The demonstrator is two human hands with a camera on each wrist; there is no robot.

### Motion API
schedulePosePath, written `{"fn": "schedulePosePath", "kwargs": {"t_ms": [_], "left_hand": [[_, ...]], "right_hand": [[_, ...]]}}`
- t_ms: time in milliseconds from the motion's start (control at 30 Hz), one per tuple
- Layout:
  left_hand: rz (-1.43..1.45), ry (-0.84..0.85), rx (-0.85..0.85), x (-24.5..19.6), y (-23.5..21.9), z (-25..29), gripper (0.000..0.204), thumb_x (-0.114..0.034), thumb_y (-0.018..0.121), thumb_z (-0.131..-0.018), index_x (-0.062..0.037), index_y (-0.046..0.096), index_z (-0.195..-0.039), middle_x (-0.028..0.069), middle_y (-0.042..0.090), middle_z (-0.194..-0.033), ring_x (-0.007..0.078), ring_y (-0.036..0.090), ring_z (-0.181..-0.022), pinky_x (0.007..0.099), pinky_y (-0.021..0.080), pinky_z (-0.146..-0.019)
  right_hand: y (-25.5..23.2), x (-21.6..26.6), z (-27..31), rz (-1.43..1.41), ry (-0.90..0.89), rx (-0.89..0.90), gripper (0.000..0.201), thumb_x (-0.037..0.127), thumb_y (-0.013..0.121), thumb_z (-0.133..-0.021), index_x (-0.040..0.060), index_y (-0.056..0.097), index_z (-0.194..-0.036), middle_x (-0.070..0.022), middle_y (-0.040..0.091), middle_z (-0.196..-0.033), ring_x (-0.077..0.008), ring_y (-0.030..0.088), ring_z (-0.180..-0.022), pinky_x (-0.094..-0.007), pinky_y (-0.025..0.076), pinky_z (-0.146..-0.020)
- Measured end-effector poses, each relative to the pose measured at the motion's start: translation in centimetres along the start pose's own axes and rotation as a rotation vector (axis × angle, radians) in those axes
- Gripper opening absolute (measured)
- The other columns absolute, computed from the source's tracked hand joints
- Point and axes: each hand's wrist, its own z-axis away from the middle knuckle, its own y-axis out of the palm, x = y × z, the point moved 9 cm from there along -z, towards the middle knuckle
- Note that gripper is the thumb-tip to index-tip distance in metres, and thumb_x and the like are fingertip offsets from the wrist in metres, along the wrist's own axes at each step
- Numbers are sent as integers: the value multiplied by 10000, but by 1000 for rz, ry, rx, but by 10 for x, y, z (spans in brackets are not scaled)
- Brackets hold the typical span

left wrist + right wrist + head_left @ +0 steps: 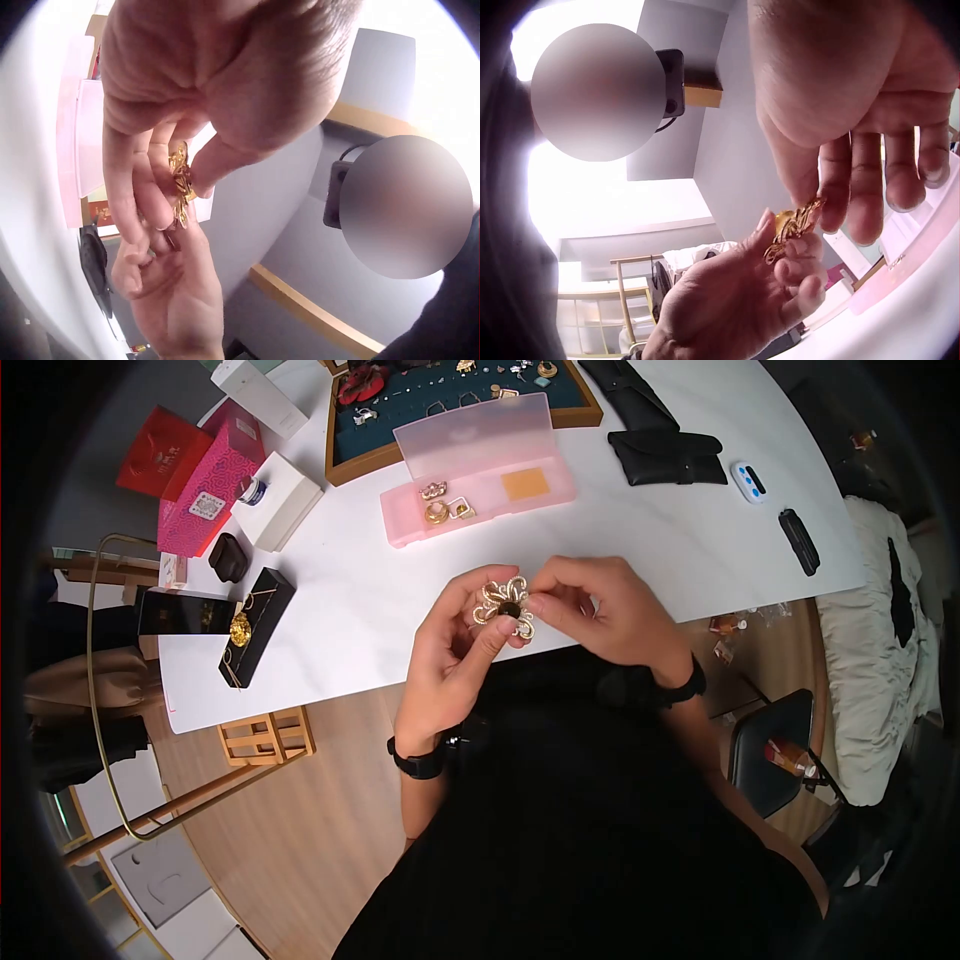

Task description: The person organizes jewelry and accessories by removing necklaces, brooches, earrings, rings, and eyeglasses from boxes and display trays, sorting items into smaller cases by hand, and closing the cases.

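A flower-shaped brooch (507, 607), gold with pale looped petals and a dark centre, is between both hands in front of the person's body. The left hand (445, 655) holds it with the thumb over its face and the fingers behind. At the petal edge on the right, the thumb and forefinger of the right hand (612, 610) pinch it. Its gold side shows in the left wrist view, where the brooch (180, 180) stands between the left thumb and fingers. In the right wrist view, the other right-hand fingers (866, 176) hang straight, apart from the brooch (791, 229).
Beyond the hands, an open pink case (400, 525) holds several jewellery pieces. A wood-framed jewellery tray (355, 460) sits behind it. At left lie a black box with a gold watch (240, 628) and white boxes; black pouches (665, 457) are back right. The table's front edge runs below the hands.
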Motion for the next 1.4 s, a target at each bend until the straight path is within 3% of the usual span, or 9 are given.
{"fn": "schedulePosePath", "kwargs": {"t_ms": [233, 500, 633, 700, 800, 933, 1033, 1233, 1400], "left_hand": [[-1, -30, -48, 7, -6, -4, 438, 7, 602, -973, 33, 479, -1392, 71, 635, -1110, 108, 621, -910, 271, 522, -876], [-36, 114, -126, -4, -8, -7, 539, 92, 630, -920, 46, 456, -1428, 111, 623, -1210, 140, 615, -1127, 303, 503, -977], [-8, 87, -162, -9, -17, -4, 501, 35, 596, -961, 58, 445, -1438, 116, 621, -1207, 143, 632, -1039, 309, 522, -939], [483, -63, 2, 6, -12, -5, 485, -58, 536, -1014, 70, 404, -1463, 129, 597, -1244, 148, 622, -941, 332, 532, -907], [709, -77, 110, 19, -8, -7, 481, -123, 478, -1043, 90, 384, -1464, 150, 564, -1286, 154, 595, -875, 360, 537, -875], [725, -146, -77, 27, -5, -11, 481, -145, 433, -1058, 109, 370, -1462, 137, 564, -1213, 149, 571, -957, 330, 512, -844], [776, -99, 35, 25, -5, -14, 499, -151, 437, -1057, 111, 342, -1470, 108, 551, -1108, 148, 544, -932, 302, 483, -825], [1326, -154, -16, 31, -2, -14, 571, -140, 458, -1037, 120, 235, -1493, 77, 462, -997, 149, 449, -852, 286, 446, -780], [1499, -92, -11, 31, -9, -16, 581, -110, 454, -1016, 125, 224, -1495, 89, 451, -1021, 154, 437, -863, 274, 427, -782]], "right_hand": [[11, -6, -4, -99, 105, -19, 191, 171, 643, -959, 10, 591, -870, -63, 594, -654, -134, 512, -552, -281, 421, -545], [11, -23, -1, -293, 112, -100, 173, 138, 688, -932, 15, 594, -856, -5, 577, -646, -18, 461, -568, -221, 369, -516], [14, -7, -3, -298, 16, -139, 161, 148, 726, -908, 34, 618, -873, -6, 580, -671, -41, 458, -563, -227, 379, -521], [10, 11, -4, -96, -147, -123, 169, 156, 772, -865, 58, 639, -904, -2, 614, -755, -72, 481, -579, -238, 399, -533], [1, 23, -6, 68, -195, -232, 240, 192, 818, -813, 78, 657, -951, -16, 646, -863, -126, 566, -656, -263, 461, -579], [3, 33, -8, 165, -343, -317, 306, 215, 842, -775, 85, 668, -990, -35, 657, -940, -168, 648, -772, -280, 516, -655], [5, 42, -9, 192, -346, -212, 329, 204, 835, -774, 71, 669, -1024, -61, 661, -985, -216, 682, -876, -290, 544, -740], [-6, 27, -16, -46, -333, -241, 215, -15, 642, -862, 26, 679, -1070, -96, 694, -1084, -230, 693, -954, -317, 551, -806], [-16, 29, -19, 129, -352, -341, 193, -50, 573, -899, 23, 687, -1037, -84, 708, -1020, -195, 697, -914, -310, 557, -782]]}}
